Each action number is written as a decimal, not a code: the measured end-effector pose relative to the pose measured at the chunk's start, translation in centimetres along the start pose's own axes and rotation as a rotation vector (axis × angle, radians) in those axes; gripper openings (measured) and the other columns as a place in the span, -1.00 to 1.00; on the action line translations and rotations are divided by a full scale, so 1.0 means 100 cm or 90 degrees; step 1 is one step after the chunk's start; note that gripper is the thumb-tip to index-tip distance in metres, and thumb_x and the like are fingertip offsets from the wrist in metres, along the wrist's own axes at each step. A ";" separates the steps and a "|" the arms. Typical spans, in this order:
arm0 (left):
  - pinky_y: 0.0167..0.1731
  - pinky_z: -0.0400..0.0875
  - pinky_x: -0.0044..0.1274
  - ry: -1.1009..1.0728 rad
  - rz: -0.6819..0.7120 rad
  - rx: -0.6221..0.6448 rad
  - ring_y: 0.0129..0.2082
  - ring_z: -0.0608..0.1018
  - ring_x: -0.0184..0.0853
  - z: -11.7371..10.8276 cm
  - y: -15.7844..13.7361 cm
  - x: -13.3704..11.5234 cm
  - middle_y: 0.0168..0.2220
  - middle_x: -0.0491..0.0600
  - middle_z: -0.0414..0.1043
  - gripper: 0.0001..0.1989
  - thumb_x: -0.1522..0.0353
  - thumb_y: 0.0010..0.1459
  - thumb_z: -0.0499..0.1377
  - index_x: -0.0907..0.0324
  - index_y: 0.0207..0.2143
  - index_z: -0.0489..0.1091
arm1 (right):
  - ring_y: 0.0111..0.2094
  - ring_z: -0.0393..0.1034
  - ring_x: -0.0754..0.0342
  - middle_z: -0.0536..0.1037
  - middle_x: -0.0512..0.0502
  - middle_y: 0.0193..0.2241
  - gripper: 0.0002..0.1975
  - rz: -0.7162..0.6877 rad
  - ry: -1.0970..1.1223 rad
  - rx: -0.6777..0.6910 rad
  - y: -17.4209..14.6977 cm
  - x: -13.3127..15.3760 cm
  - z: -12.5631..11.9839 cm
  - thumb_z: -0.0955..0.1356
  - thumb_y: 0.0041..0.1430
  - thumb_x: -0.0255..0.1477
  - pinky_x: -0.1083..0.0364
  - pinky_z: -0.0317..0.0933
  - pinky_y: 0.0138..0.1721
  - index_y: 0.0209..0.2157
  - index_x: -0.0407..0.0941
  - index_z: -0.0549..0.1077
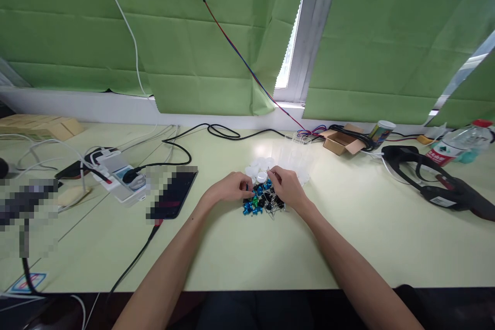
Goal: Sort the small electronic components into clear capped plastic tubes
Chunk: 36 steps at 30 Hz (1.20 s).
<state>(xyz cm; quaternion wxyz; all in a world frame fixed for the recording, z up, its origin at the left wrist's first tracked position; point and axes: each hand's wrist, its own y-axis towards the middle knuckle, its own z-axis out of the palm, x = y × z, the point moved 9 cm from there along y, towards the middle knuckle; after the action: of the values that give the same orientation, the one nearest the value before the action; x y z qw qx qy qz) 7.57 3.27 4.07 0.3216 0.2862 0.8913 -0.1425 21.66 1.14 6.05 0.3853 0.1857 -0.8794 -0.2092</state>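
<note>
A heap of small blue, green and black pieces [256, 201] lies on the table in front of me, with thin silver wire parts [274, 209] on its right. The pieces look like push pins and clips, too small to be sure. On the heap's left side, my left hand [233, 186] has curled fingers; their tips touch or hover over it. My right hand [286, 185] pinches at the heap's upper right edge, and a thin bit shows near its fingertips. Between the hands sits a white round cap [262, 176]. Clear plastic containers [296, 157] stand just behind.
A phone [174, 195] on a cable lies left of my hands, beside a white power strip [121, 178]. Black cable [232, 136] runs along the back. Rightward are an open cardboard box [337, 143], a can [381, 134], black goggles-like gear [436, 185] and a bottle [460, 144].
</note>
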 end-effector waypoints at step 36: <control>-0.58 0.14 -0.55 -0.034 -0.011 -0.016 -0.60 0.30 -0.39 0.000 0.002 0.001 -0.65 -0.11 0.34 -0.88 0.34 -0.14 0.16 0.18 -0.65 0.41 | -0.64 0.08 0.15 0.18 0.11 -0.71 -0.66 0.076 0.052 -0.077 0.001 -0.011 -0.006 0.25 0.29 -0.25 0.13 0.07 -0.52 -0.53 -0.10 0.35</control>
<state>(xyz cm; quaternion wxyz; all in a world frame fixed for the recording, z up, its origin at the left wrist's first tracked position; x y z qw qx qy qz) 7.65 3.45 4.02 0.3475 0.2710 0.8864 -0.1418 22.77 1.60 5.77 0.4431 0.1180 -0.8581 -0.2311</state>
